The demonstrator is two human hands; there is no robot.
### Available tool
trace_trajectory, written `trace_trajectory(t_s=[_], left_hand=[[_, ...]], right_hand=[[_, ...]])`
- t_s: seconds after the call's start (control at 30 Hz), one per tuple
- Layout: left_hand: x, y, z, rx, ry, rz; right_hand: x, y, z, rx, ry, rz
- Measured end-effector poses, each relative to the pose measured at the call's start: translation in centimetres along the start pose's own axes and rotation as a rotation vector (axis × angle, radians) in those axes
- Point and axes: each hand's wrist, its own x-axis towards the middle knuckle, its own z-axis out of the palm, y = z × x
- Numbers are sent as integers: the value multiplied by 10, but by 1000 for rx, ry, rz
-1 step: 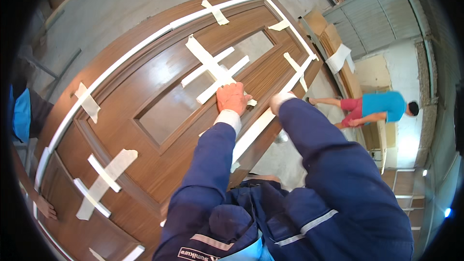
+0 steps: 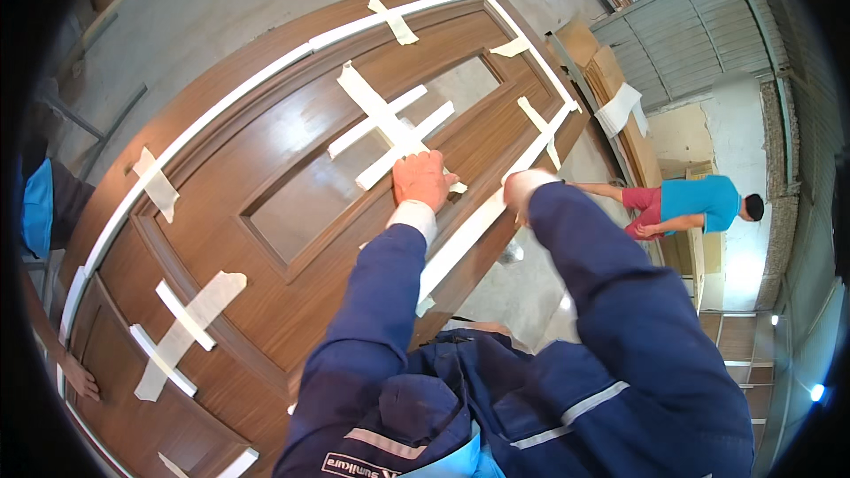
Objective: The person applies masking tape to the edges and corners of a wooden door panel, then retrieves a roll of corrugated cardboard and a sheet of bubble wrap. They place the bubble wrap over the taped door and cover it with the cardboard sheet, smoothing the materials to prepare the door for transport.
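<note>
A large brown wooden door panel [image 2: 341, 243] lies in front of me, edged with white strips and crossed by pieces of masking tape. My left hand [image 2: 421, 179] is closed, its fingers bent and pressed down at the near end of a long masking tape piece [image 2: 367, 93]. That tape crosses two short white strips [image 2: 381, 168] over a recessed panel; a tape end shows beside the knuckles. My right hand [image 2: 524, 190] is at the white edge strip [image 2: 465, 243] on the near side. Its fingers are blurred and partly hidden, so their grip is unclear.
Another person's hand [image 2: 81, 381] rests on the door's left end. A person in a teal shirt [image 2: 699, 202] stands beyond the right side, near leaning boards [image 2: 624, 111]. Metal bars [image 2: 111, 128] lie on the floor at left.
My right hand has shifted slightly to the right along the near edge. My left hand stays at the tape. The person in teal has moved a little.
</note>
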Motion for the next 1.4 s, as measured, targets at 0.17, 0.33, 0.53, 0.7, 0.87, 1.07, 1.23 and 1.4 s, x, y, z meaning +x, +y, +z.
trace_trajectory(t_s=[0.17, 0.33, 0.53, 0.7, 0.87, 1.07, 1.23, 1.4], left_hand=[[2, 2, -5, 69, -3, 65], [-1, 2, 0, 107, 50, 194], [-10, 34, -26, 328, -119, 233], [72, 110, -19, 272, -432, 31], [251, 203, 93, 467, -11, 312], [367, 239, 189, 634, 16, 101], [370, 265, 162, 449, -176, -97], [259, 342, 170, 110, -66, 307]], right_hand=[[-38, 164, -28, 462, 415, -64], [-82, 235, 84, 1077, 686, -34], [-74, 283, 336, 1357, 418, 332], [15, 327, 469, 1491, 279, 389], [93, 346, 514, 1419, 266, 348], [56, 372, 570, 1355, 149, 349], [58, 375, 583, 1445, 181, 405], [139, 373, 488, 1942, 65, 75]])
